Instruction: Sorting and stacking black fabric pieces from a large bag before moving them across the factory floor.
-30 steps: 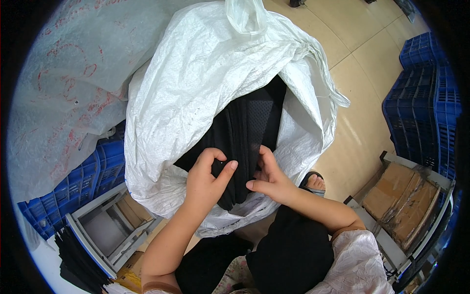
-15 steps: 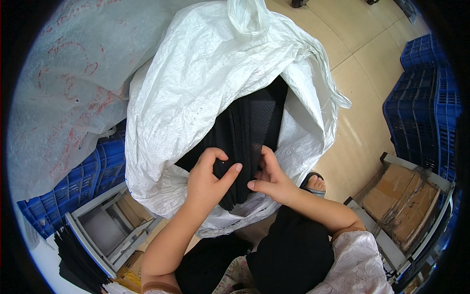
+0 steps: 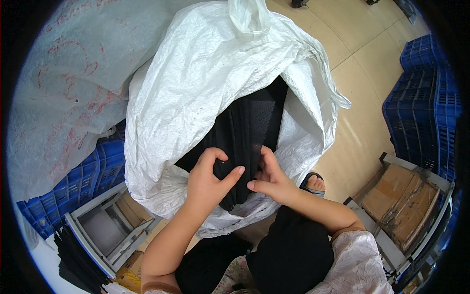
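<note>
A: Start close in. What lies nearest?

B: Dark-trousered knees, and just beyond them both bare hands at the mouth of a white woven sack.

A: How does the grip stand?

B: The left hand curves, thumb and forefinger apart, its thumb over the folds. The right hand faces it, also with a gap between thumb and forefinger. I can't tell whether the tucked fingers of either one have cloth pinched.

A: And the cloth itself?

B: The black fabric pieces are inside the sack opening, lying in long, close folds between the hands, with a mesh-like panel toward the right.

A: How would you handle those well?

B: I'd press evenly from both sides, so the folds don't fan out. Thumbs flat, I think; black on black hides the edges, so feel for each one. And watch the loose sack rim, which could snag.

A: Farther out?

B: A taped brown carton at the right, then blue plastic crates beyond it, on a tan tiled floor.
</note>
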`<state>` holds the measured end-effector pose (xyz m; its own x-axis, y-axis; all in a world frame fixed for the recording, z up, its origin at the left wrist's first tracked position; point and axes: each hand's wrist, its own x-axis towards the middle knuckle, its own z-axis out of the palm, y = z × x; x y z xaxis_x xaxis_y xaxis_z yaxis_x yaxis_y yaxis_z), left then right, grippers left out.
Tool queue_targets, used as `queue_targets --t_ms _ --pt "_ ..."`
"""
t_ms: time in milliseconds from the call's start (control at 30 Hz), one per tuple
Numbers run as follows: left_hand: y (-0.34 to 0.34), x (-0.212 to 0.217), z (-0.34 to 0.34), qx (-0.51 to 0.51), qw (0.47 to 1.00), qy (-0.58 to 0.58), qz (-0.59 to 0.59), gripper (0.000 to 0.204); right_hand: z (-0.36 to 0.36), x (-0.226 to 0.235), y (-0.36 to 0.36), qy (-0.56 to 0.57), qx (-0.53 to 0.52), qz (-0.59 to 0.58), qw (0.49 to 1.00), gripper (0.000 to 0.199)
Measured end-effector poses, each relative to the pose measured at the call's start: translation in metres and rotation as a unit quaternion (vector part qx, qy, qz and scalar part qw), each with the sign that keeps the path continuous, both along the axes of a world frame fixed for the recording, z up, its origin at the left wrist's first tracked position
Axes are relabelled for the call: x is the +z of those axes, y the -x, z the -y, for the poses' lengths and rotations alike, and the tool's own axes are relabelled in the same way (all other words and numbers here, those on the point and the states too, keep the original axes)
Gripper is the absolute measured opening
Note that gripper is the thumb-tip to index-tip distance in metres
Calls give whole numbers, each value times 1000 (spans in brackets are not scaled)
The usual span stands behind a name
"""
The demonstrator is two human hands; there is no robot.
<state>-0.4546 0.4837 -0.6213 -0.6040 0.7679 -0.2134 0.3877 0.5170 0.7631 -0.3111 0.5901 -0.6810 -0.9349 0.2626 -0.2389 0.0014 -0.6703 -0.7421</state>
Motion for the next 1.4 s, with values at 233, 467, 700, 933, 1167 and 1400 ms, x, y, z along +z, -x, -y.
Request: queue_targets --t_ms 233,467,700,933,1167,1400 --pt "-1 1 0 13 1000 -5 20 40 0 -1 -2 -8 11 12 1000 80" --pt "0 1 2 -6 1000 -10 -6 50 3 -8 -3 -47 18 21 999 83" --pt "-1 4 2 1 1000 7 -15 58 3 -2 0 -158 4 -5 987 85" --pt "-9 -6 4 -5 999 -40 28 106 0 8 2 -305 33 -26 951 89" --pt "-16 -7 -4 -2 999 37 -13 93 2 5 -3 -219 16 -5 976 87" --pt "-4 30 -1 -131 986 86 -55 89 -34 5 -10 92 -31 185 978 36"
